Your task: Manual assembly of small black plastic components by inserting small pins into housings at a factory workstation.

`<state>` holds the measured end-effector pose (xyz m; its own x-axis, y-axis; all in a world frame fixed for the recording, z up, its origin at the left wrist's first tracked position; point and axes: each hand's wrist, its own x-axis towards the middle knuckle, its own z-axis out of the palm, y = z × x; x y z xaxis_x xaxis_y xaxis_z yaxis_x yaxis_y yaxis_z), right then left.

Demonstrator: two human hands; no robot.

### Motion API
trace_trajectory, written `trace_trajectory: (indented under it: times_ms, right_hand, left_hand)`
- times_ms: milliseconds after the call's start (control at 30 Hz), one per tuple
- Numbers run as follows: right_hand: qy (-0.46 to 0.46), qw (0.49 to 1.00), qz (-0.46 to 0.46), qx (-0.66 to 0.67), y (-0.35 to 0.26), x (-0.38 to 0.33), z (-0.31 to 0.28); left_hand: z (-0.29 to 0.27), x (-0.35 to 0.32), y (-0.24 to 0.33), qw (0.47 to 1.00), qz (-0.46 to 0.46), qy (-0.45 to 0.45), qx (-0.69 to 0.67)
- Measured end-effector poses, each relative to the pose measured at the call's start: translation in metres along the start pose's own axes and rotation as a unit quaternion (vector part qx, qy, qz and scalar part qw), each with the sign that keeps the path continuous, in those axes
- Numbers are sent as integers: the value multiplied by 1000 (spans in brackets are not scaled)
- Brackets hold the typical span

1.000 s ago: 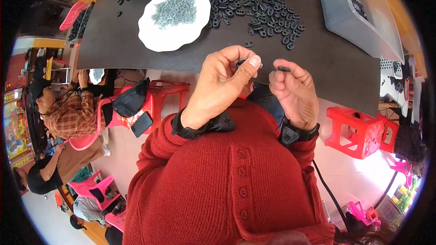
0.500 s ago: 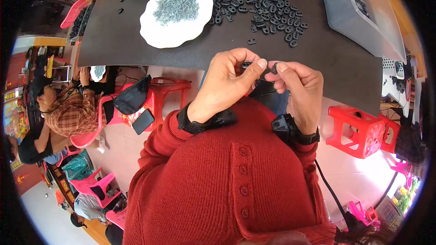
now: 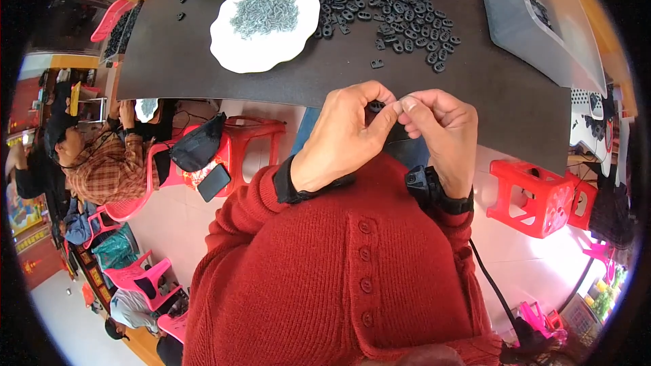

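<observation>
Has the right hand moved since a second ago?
Yes. The right hand has moved left, closing the gap to the left hand, so their fingertips now meet over a small black part near the dark mat's front edge.

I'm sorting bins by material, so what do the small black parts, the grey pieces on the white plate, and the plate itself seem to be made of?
The small black pierced parts heaped on the dark mat look like matte moulded plastic or rubber: dull and uniform in shape. The pile of small grey pieces looks like metal, perhaps screws, with a faint sheen, though too small to be sure. The round white scalloped plate looks like smooth plastic or foam, evenly white.
</observation>
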<state>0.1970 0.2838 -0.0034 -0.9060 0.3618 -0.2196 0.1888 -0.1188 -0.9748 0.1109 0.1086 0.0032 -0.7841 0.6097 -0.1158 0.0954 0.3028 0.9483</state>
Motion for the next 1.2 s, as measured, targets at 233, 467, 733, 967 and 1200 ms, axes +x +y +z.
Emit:
trace_trajectory:
  times_ms: [233,467,733,967,1200]
  right_hand:
    - [-2,1000,25,-16,-1,3,-4]
    - [-25,999,31,19,-6,0,-5]
    - [-18,999,31,39,-5,1,-7]
    - [-23,998,31,41,-2,0,-8]
    - [-31,998,7,48,7,5,-15]
  left_hand:
    - [-6,-2,-8,995,-58,7,-75]
    - [-8,-2,-9,993,-58,1,-105]
    - [-6,0,-11,992,-63,-9,-112]
    - [-4,1,-13,988,-63,-16,-137]
    - [2,6,-20,977,-74,-12,-199]
